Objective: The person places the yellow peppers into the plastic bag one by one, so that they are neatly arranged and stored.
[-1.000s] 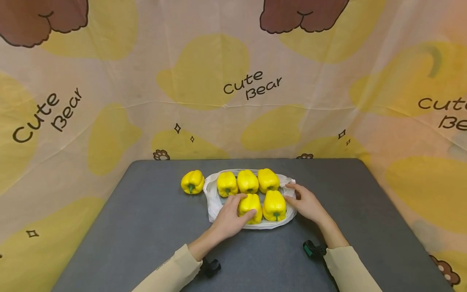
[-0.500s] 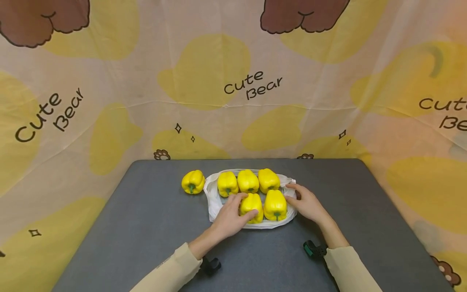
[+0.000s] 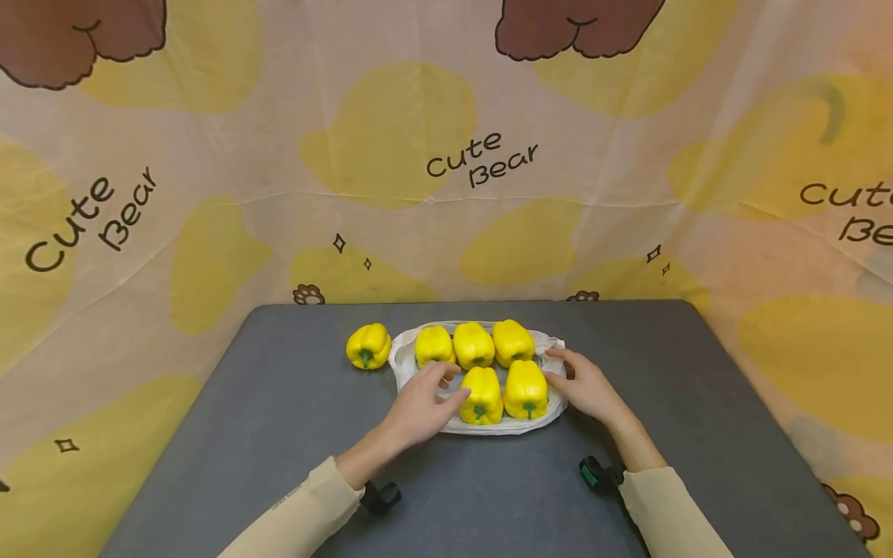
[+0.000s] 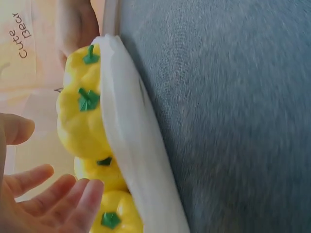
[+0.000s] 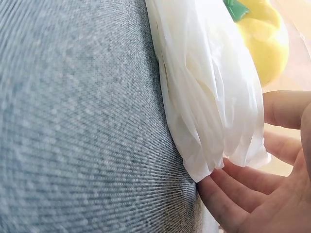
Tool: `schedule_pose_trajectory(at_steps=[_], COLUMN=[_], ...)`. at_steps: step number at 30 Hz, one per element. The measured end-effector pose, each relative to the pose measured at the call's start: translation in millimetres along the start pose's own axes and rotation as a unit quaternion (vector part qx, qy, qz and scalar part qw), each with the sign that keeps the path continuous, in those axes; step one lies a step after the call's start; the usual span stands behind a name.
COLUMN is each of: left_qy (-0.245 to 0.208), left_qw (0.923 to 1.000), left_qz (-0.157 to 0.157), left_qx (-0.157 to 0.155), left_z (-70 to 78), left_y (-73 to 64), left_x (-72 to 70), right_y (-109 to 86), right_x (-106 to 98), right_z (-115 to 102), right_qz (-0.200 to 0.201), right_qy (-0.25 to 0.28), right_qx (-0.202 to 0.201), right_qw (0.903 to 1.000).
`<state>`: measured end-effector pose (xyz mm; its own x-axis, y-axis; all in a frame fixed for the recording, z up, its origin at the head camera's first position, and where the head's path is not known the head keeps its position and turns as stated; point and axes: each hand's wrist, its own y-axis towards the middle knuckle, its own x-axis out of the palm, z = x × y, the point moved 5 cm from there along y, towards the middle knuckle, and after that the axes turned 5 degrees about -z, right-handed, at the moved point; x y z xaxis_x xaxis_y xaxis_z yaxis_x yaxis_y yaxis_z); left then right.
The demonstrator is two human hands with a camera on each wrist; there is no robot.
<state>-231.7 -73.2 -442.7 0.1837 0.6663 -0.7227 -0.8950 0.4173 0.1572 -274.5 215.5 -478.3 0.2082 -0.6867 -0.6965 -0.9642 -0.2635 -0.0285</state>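
Observation:
Several yellow bell peppers with green stems sit in a white plastic bag (image 3: 408,372) spread open with a low rim, in two rows. My left hand (image 3: 422,403) is at the bag's left front, fingers apart and holding nothing, thumb close to the front-row pepper (image 3: 481,397). In the left wrist view the left hand (image 4: 48,199) shows its fingers spread beside the peppers. My right hand (image 3: 586,384) holds the bag's right end between thumb and fingers. The right wrist view shows the right hand (image 5: 272,189) at the bag's gathered edge (image 5: 209,97), some fingertips hidden behind it.
One more yellow bell pepper (image 3: 368,346) lies on the grey table (image 3: 300,434), just outside the bag's left end. A printed cloth (image 3: 446,232) hangs along the table's far edge and sides. Dark straps with small devices sit at both wrists.
My left hand has let go of the left front-row pepper and drawn back to the left. That pepper stands in the bag. The right hand stays at the bag's right end.

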Motion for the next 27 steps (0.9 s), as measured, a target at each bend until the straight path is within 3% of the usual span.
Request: schedule_pose_trajectory(at_steps=[10, 20, 27], left_qy=[-0.009, 0.004, 0.010], left_qw=[0.9984, 0.9917, 0.9878], left_qz=[0.052, 0.117, 0.152], left_qx=[0.021, 0.054, 0.033], left_z=[-3.3, -14.4, -24.9], left_y=[-0.8, -4.1, -6.6], left_x=[-34.2, -63.9, -81.7], right_y=[1.7, 2.5, 1.6], right_x=[-0.2, 1.1, 2.0], right_z=[0.8, 1.9, 2.8], right_qz=[-0.001, -0.002, -0.001], right_qy=[-0.003, 0.001, 0.004], right_qx=[-0.001, -0.003, -0.005], right_qw=[1.0000, 1.0000, 1.0000])
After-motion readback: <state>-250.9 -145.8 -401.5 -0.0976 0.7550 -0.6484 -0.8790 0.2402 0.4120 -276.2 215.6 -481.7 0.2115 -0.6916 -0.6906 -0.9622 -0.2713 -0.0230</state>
